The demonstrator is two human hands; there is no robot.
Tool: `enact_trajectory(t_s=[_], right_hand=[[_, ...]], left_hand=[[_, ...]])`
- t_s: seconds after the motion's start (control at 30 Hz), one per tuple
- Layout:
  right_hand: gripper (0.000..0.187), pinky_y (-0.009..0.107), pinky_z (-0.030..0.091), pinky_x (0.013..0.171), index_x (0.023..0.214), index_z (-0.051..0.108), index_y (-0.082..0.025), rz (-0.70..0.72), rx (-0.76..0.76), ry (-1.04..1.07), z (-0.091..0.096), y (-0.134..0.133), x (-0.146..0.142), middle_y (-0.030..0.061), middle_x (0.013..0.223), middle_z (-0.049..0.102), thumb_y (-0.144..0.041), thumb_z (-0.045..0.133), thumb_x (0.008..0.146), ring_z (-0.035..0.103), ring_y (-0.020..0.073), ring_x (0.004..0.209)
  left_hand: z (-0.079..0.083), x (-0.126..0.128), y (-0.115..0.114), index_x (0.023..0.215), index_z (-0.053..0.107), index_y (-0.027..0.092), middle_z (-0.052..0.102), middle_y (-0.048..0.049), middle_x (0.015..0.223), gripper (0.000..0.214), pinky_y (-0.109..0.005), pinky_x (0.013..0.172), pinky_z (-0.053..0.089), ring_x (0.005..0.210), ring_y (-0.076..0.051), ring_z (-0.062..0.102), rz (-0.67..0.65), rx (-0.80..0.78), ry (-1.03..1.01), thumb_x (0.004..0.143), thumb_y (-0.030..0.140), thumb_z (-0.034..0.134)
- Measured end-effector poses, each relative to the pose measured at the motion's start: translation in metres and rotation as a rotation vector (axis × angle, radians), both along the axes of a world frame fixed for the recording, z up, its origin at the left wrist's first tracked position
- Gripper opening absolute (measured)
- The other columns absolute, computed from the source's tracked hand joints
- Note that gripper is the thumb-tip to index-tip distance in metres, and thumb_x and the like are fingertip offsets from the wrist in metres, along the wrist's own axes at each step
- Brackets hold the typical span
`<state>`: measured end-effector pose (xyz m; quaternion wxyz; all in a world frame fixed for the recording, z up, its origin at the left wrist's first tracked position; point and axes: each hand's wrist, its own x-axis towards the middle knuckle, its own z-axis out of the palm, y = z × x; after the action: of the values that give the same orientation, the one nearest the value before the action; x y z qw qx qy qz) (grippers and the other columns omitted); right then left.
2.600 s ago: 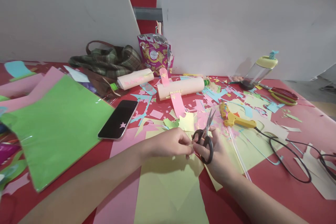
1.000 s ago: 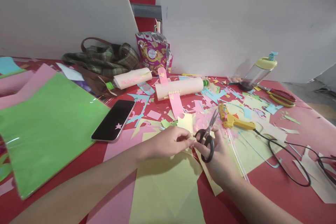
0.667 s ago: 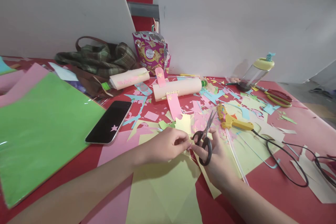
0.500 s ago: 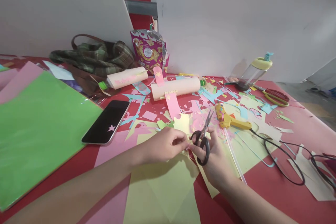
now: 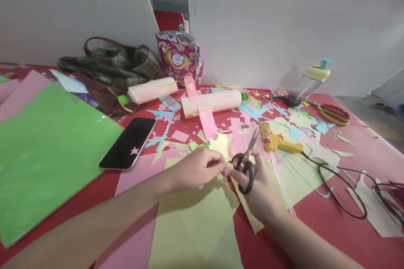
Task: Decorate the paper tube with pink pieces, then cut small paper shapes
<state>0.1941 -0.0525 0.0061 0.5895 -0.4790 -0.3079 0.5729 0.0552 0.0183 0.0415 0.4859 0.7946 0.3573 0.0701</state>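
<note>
My right hand (image 5: 260,187) has its fingers through a pair of black-handled scissors (image 5: 247,162), the blades pointing up and away. My left hand (image 5: 202,168) is closed in a pinch on a small piece of paper (image 5: 227,170), which looks pink. The thumb of my right hand reaches close to that piece; whether it touches is unclear. Below both hands lie pale yellow sheets (image 5: 202,222), overlapping a pink sheet (image 5: 132,218). Just beyond my left hand is a cut yellow scrap (image 5: 220,145).
A yellow glue gun (image 5: 280,143) with a black cord lies right. Paper-wrapped rolls (image 5: 217,103), a snack bag (image 5: 179,56), a plaid bag (image 5: 113,65) and a clear bottle (image 5: 306,86) stand behind. A phone (image 5: 128,143) and green sheet (image 5: 53,155) lie left; scraps are scattered about.
Both hands have shifted slightly, the right one with the scissors a little to the right. The pink piece shows more between the fingertips. The whole view has tilted a little.
</note>
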Motion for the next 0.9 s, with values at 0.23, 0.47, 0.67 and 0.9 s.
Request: enact_trajectory(t_s=[0.23, 0.47, 0.67, 0.9], right_hand=[[0.033, 0.018, 0.037, 0.050, 0.083, 0.035, -0.027, -0.039, 0.016, -0.016, -0.0028, -0.0001, 0.0010, -0.0076, 0.072, 0.051, -0.011, 0.059, 0.067, 0.049, 0.0070, 0.059], [0.035, 0.019, 0.038, 0.049, 0.085, 0.035, -0.027, -0.043, 0.013, -0.015, -0.0024, 0.0008, 0.0004, -0.0069, 0.074, 0.051, -0.012, 0.060, 0.066, 0.049, 0.0077, 0.057], [0.033, 0.020, 0.039, 0.051, 0.083, 0.035, -0.027, -0.020, 0.004, -0.025, 0.0001, -0.0007, 0.0002, -0.0070, 0.073, 0.050, -0.014, 0.061, 0.067, 0.049, 0.0079, 0.059], [0.033, 0.018, 0.039, 0.051, 0.082, 0.035, -0.027, 0.006, -0.001, -0.036, 0.0005, -0.0019, -0.0011, -0.0082, 0.070, 0.049, -0.013, 0.061, 0.067, 0.045, 0.0053, 0.055]], left_hand=[[-0.0045, -0.0007, 0.0037, 0.056, 0.033, 0.016, 0.032, 0.0043, 0.053, 0.029, -0.020, 0.046, 0.023, 0.050, -0.007, 0.031, 0.075, 0.011, -0.038, 0.080, 0.033, 0.031], [0.0017, 0.0003, 0.0007, 0.058, 0.039, 0.015, 0.031, 0.0044, 0.053, 0.031, -0.020, 0.045, 0.022, 0.048, -0.007, 0.030, -0.008, -0.032, -0.025, 0.081, 0.034, 0.029], [0.0004, 0.0002, -0.0009, 0.060, 0.043, 0.015, 0.036, 0.0046, 0.054, 0.028, -0.019, 0.044, 0.023, 0.048, -0.006, 0.031, -0.006, -0.048, -0.049, 0.077, 0.037, 0.038], [-0.0009, -0.0003, -0.0006, 0.062, 0.049, 0.015, 0.043, 0.0033, 0.056, 0.028, -0.018, 0.045, 0.025, 0.051, -0.006, 0.035, -0.024, 0.019, -0.030, 0.077, 0.036, 0.039]])
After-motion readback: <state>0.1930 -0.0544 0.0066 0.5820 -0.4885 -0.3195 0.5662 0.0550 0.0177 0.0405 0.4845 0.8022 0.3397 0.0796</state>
